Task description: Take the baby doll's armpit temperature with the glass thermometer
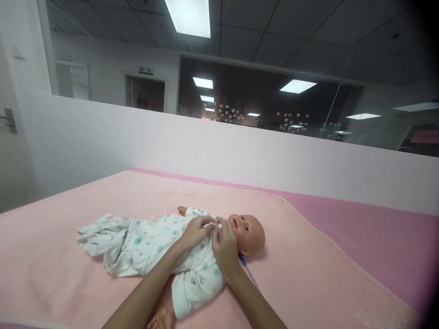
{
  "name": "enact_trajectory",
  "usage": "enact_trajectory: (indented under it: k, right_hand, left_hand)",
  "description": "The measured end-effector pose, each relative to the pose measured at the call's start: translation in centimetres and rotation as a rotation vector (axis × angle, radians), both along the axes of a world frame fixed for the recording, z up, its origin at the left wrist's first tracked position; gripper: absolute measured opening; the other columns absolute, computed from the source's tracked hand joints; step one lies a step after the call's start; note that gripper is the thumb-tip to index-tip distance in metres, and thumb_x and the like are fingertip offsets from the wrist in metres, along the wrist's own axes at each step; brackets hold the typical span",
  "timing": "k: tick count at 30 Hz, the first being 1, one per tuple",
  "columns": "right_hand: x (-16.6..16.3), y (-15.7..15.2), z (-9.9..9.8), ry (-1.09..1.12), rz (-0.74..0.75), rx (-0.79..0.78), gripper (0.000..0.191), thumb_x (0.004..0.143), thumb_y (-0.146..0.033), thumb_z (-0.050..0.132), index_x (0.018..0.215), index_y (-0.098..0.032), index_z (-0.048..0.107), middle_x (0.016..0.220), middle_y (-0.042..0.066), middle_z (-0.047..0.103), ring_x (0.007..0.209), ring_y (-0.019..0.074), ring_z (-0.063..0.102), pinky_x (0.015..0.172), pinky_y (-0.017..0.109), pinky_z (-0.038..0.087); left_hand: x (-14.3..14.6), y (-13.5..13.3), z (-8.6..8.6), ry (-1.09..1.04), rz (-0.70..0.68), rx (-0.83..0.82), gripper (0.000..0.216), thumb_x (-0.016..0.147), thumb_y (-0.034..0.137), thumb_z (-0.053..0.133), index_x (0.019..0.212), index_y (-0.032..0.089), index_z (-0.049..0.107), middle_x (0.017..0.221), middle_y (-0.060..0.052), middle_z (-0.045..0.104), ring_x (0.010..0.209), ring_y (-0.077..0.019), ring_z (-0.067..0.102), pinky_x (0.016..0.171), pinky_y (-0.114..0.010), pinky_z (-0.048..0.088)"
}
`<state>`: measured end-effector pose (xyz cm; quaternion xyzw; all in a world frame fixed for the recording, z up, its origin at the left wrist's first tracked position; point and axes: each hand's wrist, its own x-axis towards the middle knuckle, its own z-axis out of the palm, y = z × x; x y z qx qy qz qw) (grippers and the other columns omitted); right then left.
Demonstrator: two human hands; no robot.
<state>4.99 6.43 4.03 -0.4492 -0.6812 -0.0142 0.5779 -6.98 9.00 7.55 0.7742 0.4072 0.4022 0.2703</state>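
A baby doll [247,234] lies on its back on a pink blanket [308,274], head to the right. It wears a white romper [151,244] with teal spots. My left hand [196,231] and my right hand [225,247] meet at the doll's neck, fingers pinched on the romper's collar [210,224]. One bare doll hand [163,317] pokes out of the near sleeve, another [181,210] shows at the far side. A blue object [242,260] peeks out under the doll's head.
The blanket covers a darker pink mat [377,228] that runs to a white partition wall [240,155]. Above it are glass panes and ceiling lights. A door handle [9,119] shows at far left.
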Motion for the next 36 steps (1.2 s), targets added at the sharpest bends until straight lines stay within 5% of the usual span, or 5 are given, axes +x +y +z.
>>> enact_trajectory:
  k: [12,21,28,36]
  right_hand:
    - [0.0,0.1,-0.1,0.036,0.025,-0.038,0.027,0.085,-0.013,0.03,0.101,-0.019,0.052,0.095,0.006,0.058,0.091,0.0173,0.053,0.08,0.033,0.045]
    - [0.1,0.4,-0.4,0.054,0.051,-0.017,0.024,0.086,-0.015,0.03,0.095,-0.019,0.052,0.09,0.005,0.057,0.086,0.0159,0.053,0.078,0.031,0.044]
    - [0.1,0.0,-0.2,0.052,0.069,-0.044,0.025,0.087,-0.019,0.033,0.1,-0.018,0.053,0.091,0.006,0.059,0.084,0.0165,0.055,0.073,0.029,0.045]
    - [0.1,0.0,-0.2,0.007,-0.007,-0.036,0.022,0.086,-0.021,0.037,0.101,-0.019,0.053,0.092,0.006,0.06,0.084,0.0169,0.056,0.069,0.028,0.045]
  left_hand:
    - [-0.3,-0.5,0.6,-0.003,-0.095,0.008,0.036,0.068,0.016,0.052,0.102,0.02,0.063,0.101,-0.002,0.065,0.095,-0.0193,0.057,0.085,-0.027,0.042]
    - [0.0,-0.6,0.5,-0.047,-0.07,0.037,0.021,0.077,0.027,0.048,0.084,0.019,0.067,0.087,-0.002,0.067,0.084,-0.0181,0.058,0.077,-0.027,0.042]
    - [0.3,-0.7,0.1,-0.078,-0.08,0.055,0.016,0.074,0.016,0.047,0.08,0.018,0.061,0.083,0.0,0.065,0.081,-0.0161,0.058,0.076,-0.026,0.042]
    - [-3.4,-0.3,2.1,0.007,-0.215,-0.176,0.031,0.069,0.031,0.064,0.096,0.018,0.056,0.079,-0.001,0.061,0.079,-0.0168,0.056,0.07,-0.026,0.043]
